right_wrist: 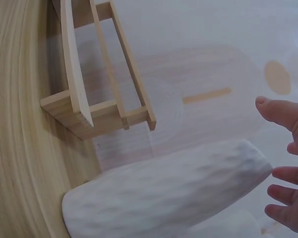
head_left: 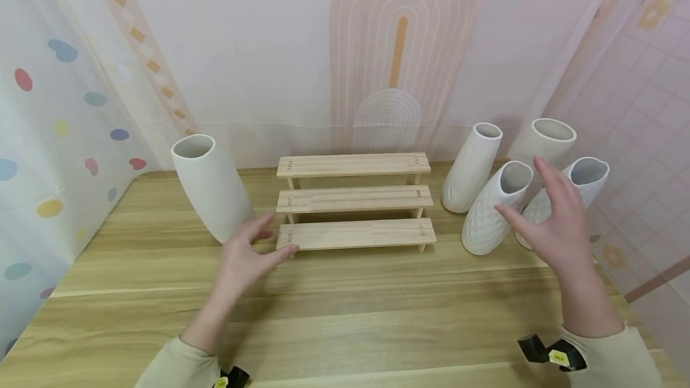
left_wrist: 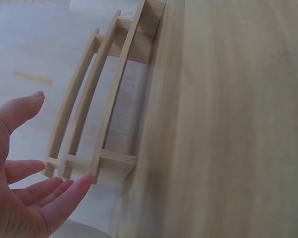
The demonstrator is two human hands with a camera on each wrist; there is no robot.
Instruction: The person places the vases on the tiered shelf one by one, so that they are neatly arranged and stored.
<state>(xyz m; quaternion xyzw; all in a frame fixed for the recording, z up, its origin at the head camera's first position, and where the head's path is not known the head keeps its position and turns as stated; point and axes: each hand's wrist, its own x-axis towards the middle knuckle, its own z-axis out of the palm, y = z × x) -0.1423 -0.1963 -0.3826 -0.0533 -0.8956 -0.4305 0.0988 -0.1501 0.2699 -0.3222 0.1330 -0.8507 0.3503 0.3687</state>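
A three-tier wooden shelf stand [head_left: 356, 235] stands on the table in the head view. At its left end, my left hand [head_left: 242, 259] reaches with thumb and fingers spread, holding nothing; its fingertips overlap the lowest tier's corner. My right hand [head_left: 563, 226] hovers over the group of white vases at the right, fingers extended and apart. Nearest to it is a dimpled white vase [head_left: 484, 220], upright, its rim close to the thumb. In the right wrist view, fingertips appear beside the mouth of this dimpled vase [right_wrist: 164, 188], with nothing gripped.
A tall smooth white vase [head_left: 212, 190] stands left of the stand. Around the dimpled one are a slim vase [head_left: 468, 175], a wide-mouthed vase [head_left: 530, 151] and another with a wavy rim [head_left: 589, 187]. Patterned curtains [head_left: 259, 47] hang behind the wooden table [head_left: 350, 310].
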